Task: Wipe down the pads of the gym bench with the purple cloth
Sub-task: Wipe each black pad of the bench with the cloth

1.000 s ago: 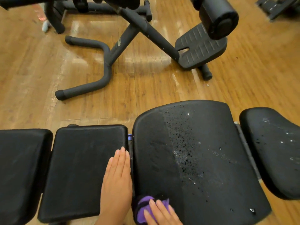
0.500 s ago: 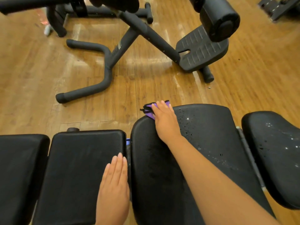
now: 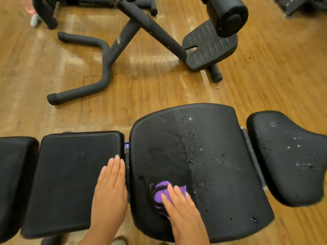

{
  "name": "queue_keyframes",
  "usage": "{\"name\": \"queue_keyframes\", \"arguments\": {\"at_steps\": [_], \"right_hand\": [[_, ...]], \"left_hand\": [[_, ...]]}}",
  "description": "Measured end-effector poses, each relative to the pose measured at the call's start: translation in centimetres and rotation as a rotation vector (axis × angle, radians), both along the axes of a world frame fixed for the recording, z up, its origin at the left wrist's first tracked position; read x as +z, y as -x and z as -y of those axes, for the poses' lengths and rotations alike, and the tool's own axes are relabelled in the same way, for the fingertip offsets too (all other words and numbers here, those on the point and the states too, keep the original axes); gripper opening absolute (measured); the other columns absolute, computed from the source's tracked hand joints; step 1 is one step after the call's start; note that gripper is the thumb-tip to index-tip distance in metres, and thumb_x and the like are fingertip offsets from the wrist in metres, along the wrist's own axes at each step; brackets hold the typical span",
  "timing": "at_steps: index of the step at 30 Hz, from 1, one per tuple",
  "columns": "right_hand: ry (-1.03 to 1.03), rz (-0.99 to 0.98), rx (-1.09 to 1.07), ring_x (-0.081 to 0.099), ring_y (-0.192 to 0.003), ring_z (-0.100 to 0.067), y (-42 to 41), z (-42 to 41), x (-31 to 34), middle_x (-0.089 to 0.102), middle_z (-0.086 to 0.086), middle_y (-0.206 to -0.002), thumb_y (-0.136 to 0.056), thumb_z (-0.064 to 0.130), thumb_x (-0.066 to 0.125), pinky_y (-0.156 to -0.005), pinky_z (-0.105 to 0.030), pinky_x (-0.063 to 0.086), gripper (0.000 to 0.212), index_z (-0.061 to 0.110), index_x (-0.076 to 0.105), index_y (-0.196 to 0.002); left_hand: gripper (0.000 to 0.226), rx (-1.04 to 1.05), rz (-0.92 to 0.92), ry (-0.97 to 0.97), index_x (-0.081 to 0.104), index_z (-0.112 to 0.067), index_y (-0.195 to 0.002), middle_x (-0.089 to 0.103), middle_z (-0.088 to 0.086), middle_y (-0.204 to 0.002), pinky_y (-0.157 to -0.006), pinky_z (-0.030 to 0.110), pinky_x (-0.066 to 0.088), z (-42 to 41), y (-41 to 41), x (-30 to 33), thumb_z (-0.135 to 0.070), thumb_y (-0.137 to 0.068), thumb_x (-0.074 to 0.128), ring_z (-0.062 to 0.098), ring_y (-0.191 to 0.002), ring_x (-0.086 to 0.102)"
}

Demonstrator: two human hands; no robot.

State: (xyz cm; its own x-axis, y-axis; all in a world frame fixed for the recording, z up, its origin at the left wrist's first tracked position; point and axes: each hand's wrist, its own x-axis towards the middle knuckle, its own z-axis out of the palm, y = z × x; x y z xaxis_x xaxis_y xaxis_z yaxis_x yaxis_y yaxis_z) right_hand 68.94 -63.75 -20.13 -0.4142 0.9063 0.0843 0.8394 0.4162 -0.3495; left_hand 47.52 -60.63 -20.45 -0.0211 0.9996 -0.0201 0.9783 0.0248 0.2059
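Note:
The gym bench lies across the lower frame as several black pads. On the wide middle pad (image 3: pixel 221 156), my right hand (image 3: pixel 184 209) presses the purple cloth (image 3: pixel 160 193) flat near the pad's front left. That pad's left strip looks dull and wiped; spray droplets cover its middle and right. My left hand (image 3: pixel 110 190) rests flat, fingers together, on the right edge of the square pad (image 3: pixel 70 174). The rounded pad on the right (image 3: pixel 290 156) also carries droplets. A further pad (image 3: pixel 14 174) sits at the far left.
Another black exercise machine stands beyond the bench on the wooden floor (image 3: pixel 177 89): a curved tubular base (image 3: pixel 99 68), a ribbed footplate (image 3: pixel 208 46) and a roller pad (image 3: pixel 228 15). More equipment shows at the top right corner (image 3: pixel 299 6).
My right hand has pulled the cloth from the far edge of the middle pad back toward me. The wiped strip is a little wider. My left hand has stayed put.

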Motion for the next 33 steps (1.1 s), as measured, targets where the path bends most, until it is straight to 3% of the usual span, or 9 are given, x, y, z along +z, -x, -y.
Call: {"name": "queue_keyframes", "arguments": {"at_steps": [3,6,8,11,14,19,23,28,33], "right_hand": [[-0.01,0.041,-0.013,0.023,-0.138,-0.012,-0.9,3.2,0.2,0.042,-0.002,-0.143,-0.1,0.023,0.018,-0.105,-0.028,0.024,0.038,0.022,0.05,-0.122],[0.029,0.135,-0.002,0.008,-0.144,-0.015,-1.6,4.3,-0.1,0.007,-0.004,-0.157,-0.1,0.029,0.015,-0.109,-0.029,0.016,0.038,0.027,0.036,-0.132],[0.01,0.177,0.033,0.003,-0.144,-0.018,-2.2,4.0,-0.7,-0.001,-0.005,-0.158,-0.1,0.035,0.014,-0.112,-0.03,0.01,0.045,0.028,0.024,-0.143],[0.026,0.153,0.088,0.009,-0.144,-0.014,-2.4,2.2,-0.2,0.018,0.001,-0.155,-0.1,0.035,0.019,-0.109,-0.029,0.018,0.039,0.028,0.043,-0.129],[0.074,0.028,0.059,0.024,-0.139,-0.014,-1.1,-2.7,0.5,0.038,0.001,-0.144,-0.101,0.026,0.02,-0.108,-0.031,0.024,0.038,0.022,0.048,-0.127],[0.089,-0.014,-0.041,0.024,-0.141,-0.02,2.1,-16.8,0.0,0.032,-0.004,-0.151,-0.093,0.008,0.041,-0.118,-0.033,0.008,0.045,0.016,0.043,-0.137],[0.06,-0.024,-0.077,0.013,-0.143,-0.02,4.0,-24.4,0.9,0.025,-0.006,-0.153,-0.099,0.013,0.041,-0.114,-0.028,-0.006,0.042,0.013,0.039,-0.14],[0.1,0.022,-0.093,0.008,-0.144,-0.022,4.6,-25.6,1.2,0.024,-0.007,-0.154,-0.1,0.009,0.038,-0.114,-0.031,-0.008,0.043,0.011,0.035,-0.142],[0.108,-0.019,0.035,0.01,-0.144,-0.02,2.9,-23.6,2.0,0.026,-0.005,-0.153,-0.099,0.008,0.039,-0.114,-0.028,-0.006,0.043,0.012,0.036,-0.142]], "left_hand": [[0.054,0.006,-0.014,0.027,0.033,0.004,-0.137,0.037,0.018,-0.145,-0.117,0.033,0.003,-0.1,-0.1,0.0,-0.016,-0.087,0.031,0.023,-0.138,0.02],[0.056,0.012,-0.023,0.047,0.031,0.003,-0.139,0.031,0.016,-0.148,-0.117,0.032,0.0,-0.2,0.1,-0.3,-0.014,-0.086,0.036,0.018,-0.143,0.005],[0.056,0.011,0.001,0.038,0.031,0.003,-0.139,0.029,0.015,-0.148,-0.118,0.032,0.001,-0.2,0.1,-0.5,-0.014,-0.086,0.036,0.016,-0.144,0.001],[0.055,0.001,0.047,0.016,0.033,0.003,-0.138,0.031,0.016,-0.147,-0.118,0.032,0.003,-0.2,0.1,-0.6,-0.014,-0.086,0.032,0.02,-0.143,0.01],[0.055,0.009,0.065,0.014,0.033,0.001,-0.138,0.032,0.015,-0.146,-0.117,0.033,0.005,-0.3,0.1,-0.6,-0.014,-0.086,0.032,0.014,-0.145,0.001],[0.057,0.0,0.052,0.023,0.034,0.001,-0.137,0.035,0.016,-0.145,-0.117,0.034,0.006,-0.4,0.3,-0.7,-0.017,-0.084,0.032,0.014,-0.145,-0.001],[0.059,-0.01,0.054,0.012,0.03,0.0,-0.139,0.035,0.016,-0.145,-0.116,0.036,0.009,-0.4,0.4,-0.7,-0.019,-0.083,0.031,0.014,-0.145,0.0],[0.059,-0.016,0.034,0.017,0.026,0.0,-0.14,0.031,0.016,-0.147,-0.116,0.037,0.009,-0.3,0.2,-0.3,-0.02,-0.084,0.028,0.016,-0.145,-0.001],[0.056,-0.003,0.011,0.009,0.03,0.003,-0.138,0.03,0.016,-0.146,-0.116,0.035,0.006,-0.3,0.1,-0.1,-0.016,-0.085,0.028,0.015,-0.145,-0.004]]}}
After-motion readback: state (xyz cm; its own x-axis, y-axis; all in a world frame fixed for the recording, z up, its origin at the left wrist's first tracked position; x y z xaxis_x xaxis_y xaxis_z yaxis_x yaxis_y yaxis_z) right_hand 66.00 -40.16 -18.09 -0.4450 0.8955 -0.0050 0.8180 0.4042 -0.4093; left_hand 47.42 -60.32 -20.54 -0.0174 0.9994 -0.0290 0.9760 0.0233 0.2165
